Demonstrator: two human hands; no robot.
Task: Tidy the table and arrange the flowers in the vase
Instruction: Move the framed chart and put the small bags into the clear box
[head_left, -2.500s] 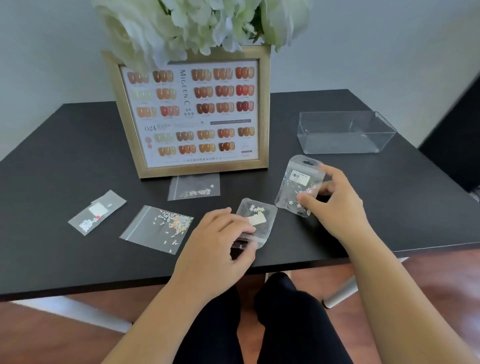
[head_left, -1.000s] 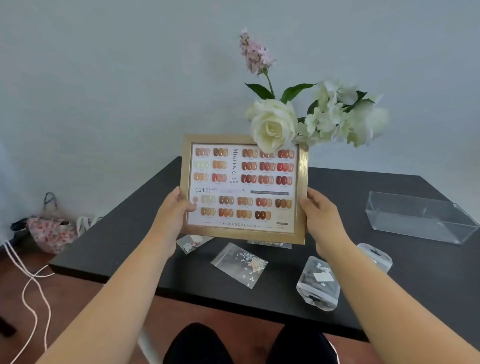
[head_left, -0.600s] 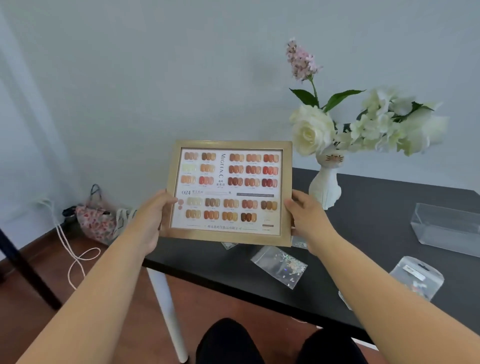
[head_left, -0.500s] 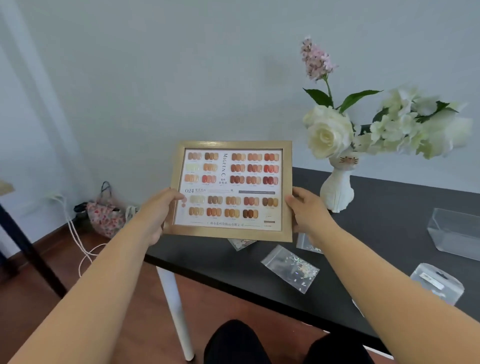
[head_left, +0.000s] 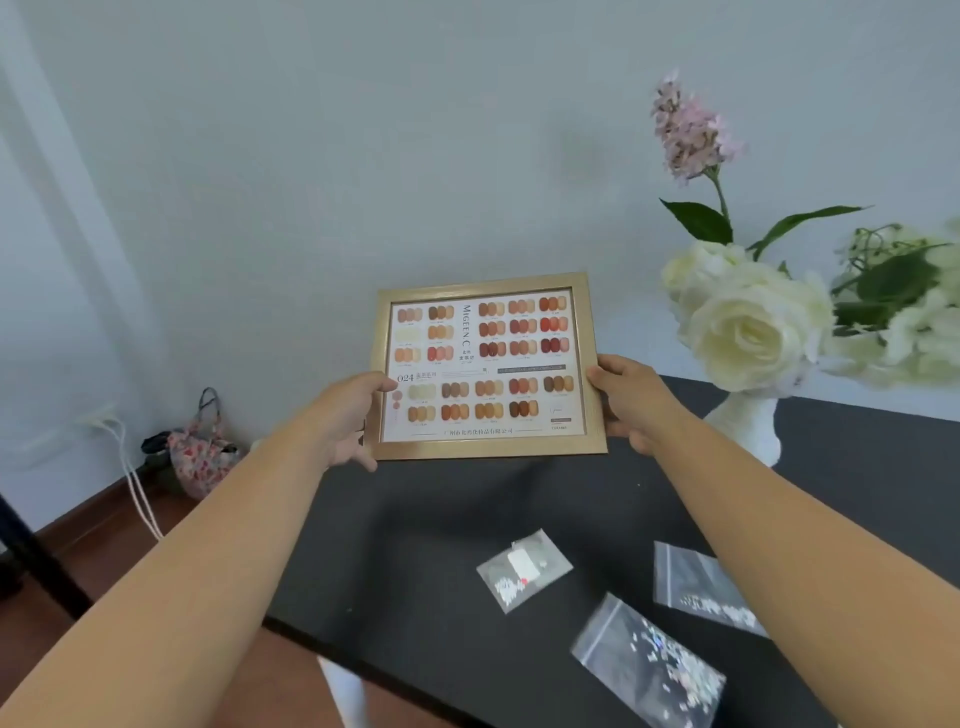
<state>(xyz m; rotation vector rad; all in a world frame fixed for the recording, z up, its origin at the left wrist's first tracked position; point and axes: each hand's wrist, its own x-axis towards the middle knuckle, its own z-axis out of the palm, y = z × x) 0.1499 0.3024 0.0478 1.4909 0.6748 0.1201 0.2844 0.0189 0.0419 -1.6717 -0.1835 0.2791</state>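
A gold-framed nail colour chart (head_left: 485, 366) is held upright over the far left part of the black table (head_left: 415, 561). My left hand (head_left: 345, 423) grips its left edge and my right hand (head_left: 631, 402) grips its right edge. To the right stands a white vase (head_left: 748, 423) with a white rose (head_left: 748, 327), other white blooms (head_left: 914, 322) and a tall pink flower spike (head_left: 688, 130). Three clear bags of small decorations lie nearer to me: one with a white label (head_left: 522, 569), one with glitter (head_left: 649, 667) and one partly under my right forearm (head_left: 693, 582).
The table's left edge runs diagonally below my left forearm. On the wooden floor by the wall sit a floral pouch (head_left: 200, 452) and a white cable (head_left: 137, 493). A dark leg (head_left: 36, 556) stands at the far left.
Both hands let go of the bags, picked up the framed chart and carried it left, away from the vase. The chart now sits farther from me, near the table's back left corner.
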